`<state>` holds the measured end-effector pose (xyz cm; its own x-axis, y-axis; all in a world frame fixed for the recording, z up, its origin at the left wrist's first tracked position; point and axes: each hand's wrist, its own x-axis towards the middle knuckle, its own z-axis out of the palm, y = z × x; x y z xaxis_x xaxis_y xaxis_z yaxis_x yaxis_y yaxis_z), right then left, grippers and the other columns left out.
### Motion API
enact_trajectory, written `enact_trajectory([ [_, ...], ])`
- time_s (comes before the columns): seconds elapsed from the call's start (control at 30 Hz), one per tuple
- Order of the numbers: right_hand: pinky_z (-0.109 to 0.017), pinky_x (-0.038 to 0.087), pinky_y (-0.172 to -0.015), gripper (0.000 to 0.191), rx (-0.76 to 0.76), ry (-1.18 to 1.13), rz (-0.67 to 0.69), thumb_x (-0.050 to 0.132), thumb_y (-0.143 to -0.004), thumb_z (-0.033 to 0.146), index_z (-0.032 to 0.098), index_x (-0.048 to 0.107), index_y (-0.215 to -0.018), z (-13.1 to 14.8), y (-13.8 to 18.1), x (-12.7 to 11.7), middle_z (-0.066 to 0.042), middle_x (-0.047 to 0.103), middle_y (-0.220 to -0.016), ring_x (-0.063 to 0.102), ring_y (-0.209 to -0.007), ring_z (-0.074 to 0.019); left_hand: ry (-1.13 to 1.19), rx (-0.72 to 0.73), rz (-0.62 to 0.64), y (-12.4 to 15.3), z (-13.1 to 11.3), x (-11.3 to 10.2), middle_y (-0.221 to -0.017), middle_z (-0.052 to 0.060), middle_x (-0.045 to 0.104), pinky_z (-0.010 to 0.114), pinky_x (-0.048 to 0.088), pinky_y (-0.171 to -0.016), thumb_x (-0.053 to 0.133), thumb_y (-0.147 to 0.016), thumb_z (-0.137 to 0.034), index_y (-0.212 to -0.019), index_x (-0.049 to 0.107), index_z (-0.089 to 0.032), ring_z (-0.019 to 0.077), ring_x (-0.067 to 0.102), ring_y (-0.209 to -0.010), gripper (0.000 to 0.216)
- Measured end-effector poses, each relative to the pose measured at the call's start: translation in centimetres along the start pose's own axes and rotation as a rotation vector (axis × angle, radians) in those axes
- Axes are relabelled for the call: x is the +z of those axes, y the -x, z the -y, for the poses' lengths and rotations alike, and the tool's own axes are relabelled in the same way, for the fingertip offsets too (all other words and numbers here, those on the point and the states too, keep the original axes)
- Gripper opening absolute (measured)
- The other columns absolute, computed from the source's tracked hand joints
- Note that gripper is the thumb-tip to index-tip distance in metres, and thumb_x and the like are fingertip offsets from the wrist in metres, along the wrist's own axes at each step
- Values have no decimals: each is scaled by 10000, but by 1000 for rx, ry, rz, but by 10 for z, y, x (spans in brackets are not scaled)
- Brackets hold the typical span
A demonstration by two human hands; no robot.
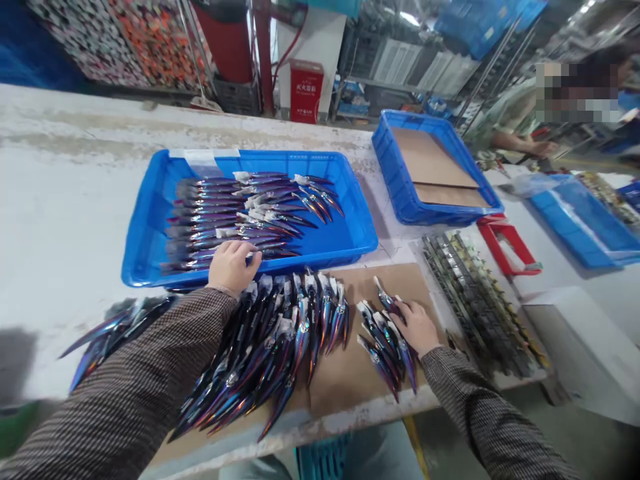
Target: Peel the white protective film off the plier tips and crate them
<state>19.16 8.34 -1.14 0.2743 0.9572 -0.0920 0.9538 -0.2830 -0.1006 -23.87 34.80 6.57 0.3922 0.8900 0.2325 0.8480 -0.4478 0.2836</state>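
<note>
My left hand [233, 267] is at the front rim of a blue bin [357, 247], fingers curled down over the nearest row. What its fingers hold is hidden. Rows of shiny, curved, pointed purple-blue pieces [205, 212] lie in the bin, many with white wrapping at one end. On cardboard [335, 387] in front spreads a larger pile of such pieces [280, 347]. My right hand [416, 328] is to the right, its fingers closed round a curved pointed piece [384, 293] at the top of a smaller pile [383, 347].
Another blue bin [390, 180] with cardboard sheets stands behind at the right. Bundled dark strips [475, 300] lie right of my hand, near a red tray [507, 247] and a white box [580, 347]. A person [520, 127] works at the far right.
</note>
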Motion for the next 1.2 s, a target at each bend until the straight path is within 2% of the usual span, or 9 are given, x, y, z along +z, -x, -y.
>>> enact_trajectory([
  [0.13, -469, 537, -915, 195, -6, 29, -18, 661, -969, 322, 175, 673, -1096, -2, -12, 10, -80, 660, -1195, 640, -1060, -254, 112, 49, -149, 31, -7, -16, -1095, 101, 729, 439, 427, -1068, 460, -945, -382, -970, 685, -197, 268, 611, -1138, 293],
  [0.27, -480, 528, -945, 163, -50, -4, -79, 669, -964, 293, 169, 681, -1070, -12, -13, 23, -84, 658, -1223, 630, -1108, -262, 225, 124, -299, 81, -26, -41, -1062, 85, 727, 473, 473, -1019, 520, -945, -406, -993, 674, -207, 275, 635, -1091, 256],
  [0.43, -495, 497, -1001, 135, -148, -103, -209, 640, -986, 271, 165, 694, -1049, -33, -14, 30, -83, 675, -1231, 619, -1164, -263, 382, 28, -292, 158, -63, -55, -1034, 13, 735, 410, 520, -934, 565, -918, -437, -1033, 673, -307, 250, 684, -959, 205],
  [0.53, -460, 524, -960, 151, -182, -154, -304, 601, -1011, 278, 161, 697, -1000, -47, -9, 23, -73, 704, -1147, 661, -1076, -235, 476, -49, -248, 203, -92, -42, -954, -10, 754, 358, 555, -802, 592, -894, -457, -1023, 696, -344, 237, 700, -833, 201],
  [0.67, -472, 495, -991, 171, -231, -161, -385, 587, -1015, 283, 159, 697, -976, -49, 8, 14, -82, 698, -1153, 636, -1120, -246, 663, -158, -166, 246, -148, -6, -905, 26, 774, 324, 563, -709, 629, -866, -451, -964, 737, -307, 245, 714, -809, 205],
  [0.8, -514, 457, -1021, 190, -257, -122, -356, 639, -981, 348, 175, 705, -1022, -29, 15, 18, -82, 684, -1201, 607, -1161, -271, 884, -192, 1, 269, -219, 27, -886, 52, 770, 320, 557, -744, 661, -847, -408, -940, 739, -258, 243, 709, -830, 193],
  [0.93, -506, 495, -977, 251, -209, -135, -358, 644, -977, 380, 177, 681, -1121, -13, 3, 14, -88, 670, -1227, 636, -1107, -268, 993, -187, 120, 282, -276, 44, -872, 65, 761, 311, 534, -720, 691, -832, -385, -916, 749, -238, 244, 697, -830, 179],
  [1.07, -508, 482, -978, 217, -212, -207, -470, 645, -976, 343, 168, 679, -1099, -13, 11, -1, -81, 676, -1193, 630, -1104, -270, 1144, -269, 109, 283, -298, 60, -855, 76, 751, 313, 519, -736, 752, -780, -388, -900, 750, -200, 232, 677, -821, 223],
  [1.2, -526, 382, -1047, 194, -327, -296, -623, 556, -1004, 295, 157, 691, -1023, -11, 70, -8, -150, 687, -1178, 555, -1196, -320, 1313, -436, 31, 279, -311, 82, -965, 104, 741, 318, 536, -733, 755, -769, -496, -1042, 681, -183, 218, 675, -848, 422],
])
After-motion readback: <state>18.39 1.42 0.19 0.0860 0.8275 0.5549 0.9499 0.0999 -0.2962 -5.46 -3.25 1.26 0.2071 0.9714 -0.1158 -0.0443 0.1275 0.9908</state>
